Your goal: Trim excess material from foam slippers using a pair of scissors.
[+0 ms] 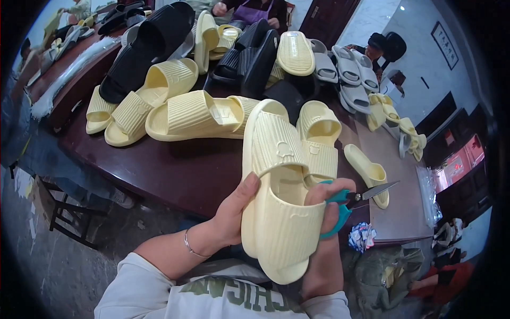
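A pale yellow slide sandal (279, 186) is held upright in front of me, its ribbed strap toward me. My left hand (236, 210) grips its left edge, thumb on the rim. My right hand (326, 204) presses against the sandal's right side and also holds teal-handled scissors (356, 199), blades pointing right over the table. A second yellow sandal (319, 135) lies just behind the held one on the dark wooden table (175, 170).
Several yellow (191, 114), black (151, 45) and grey (345, 69) sandals are piled across the table. A single yellow sandal (369, 173) lies near the right edge. People sit at the far side. A stool (66, 212) stands at the left, bags (388, 271) on the floor right.
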`<action>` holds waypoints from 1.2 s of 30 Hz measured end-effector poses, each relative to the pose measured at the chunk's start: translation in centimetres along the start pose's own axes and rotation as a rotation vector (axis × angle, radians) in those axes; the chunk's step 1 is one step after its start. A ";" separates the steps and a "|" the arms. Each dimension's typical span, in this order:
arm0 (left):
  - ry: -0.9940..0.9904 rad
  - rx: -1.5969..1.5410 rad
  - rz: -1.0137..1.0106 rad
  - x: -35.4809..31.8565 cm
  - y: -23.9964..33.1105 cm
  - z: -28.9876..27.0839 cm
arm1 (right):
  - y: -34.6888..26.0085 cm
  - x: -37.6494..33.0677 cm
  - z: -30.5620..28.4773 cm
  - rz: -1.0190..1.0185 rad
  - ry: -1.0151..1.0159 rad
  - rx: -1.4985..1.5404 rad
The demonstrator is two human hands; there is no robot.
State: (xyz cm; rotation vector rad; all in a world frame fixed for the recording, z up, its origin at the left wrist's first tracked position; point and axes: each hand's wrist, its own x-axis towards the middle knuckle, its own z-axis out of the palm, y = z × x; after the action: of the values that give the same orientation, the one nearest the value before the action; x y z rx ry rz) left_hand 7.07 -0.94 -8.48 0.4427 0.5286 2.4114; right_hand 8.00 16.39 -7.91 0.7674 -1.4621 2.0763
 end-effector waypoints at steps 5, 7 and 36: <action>0.083 0.020 -0.070 0.3 0.1 -0.4 | 0.1 1.0 -1.4 -0.076 0.064 -0.382; 0.080 0.327 0.179 -0.1 -0.1 -0.6 | 0.1 1.7 -1.5 -0.221 0.005 -0.700; 0.772 0.398 1.050 -4.6 36.7 -15.5 | 1.9 -0.2 -1.1 0.445 0.150 -0.473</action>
State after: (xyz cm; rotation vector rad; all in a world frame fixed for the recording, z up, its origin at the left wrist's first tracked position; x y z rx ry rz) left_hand -14.62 -34.52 -5.43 -0.1630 1.3938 3.4872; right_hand 6.69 16.84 -9.69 0.1037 -2.0626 1.8982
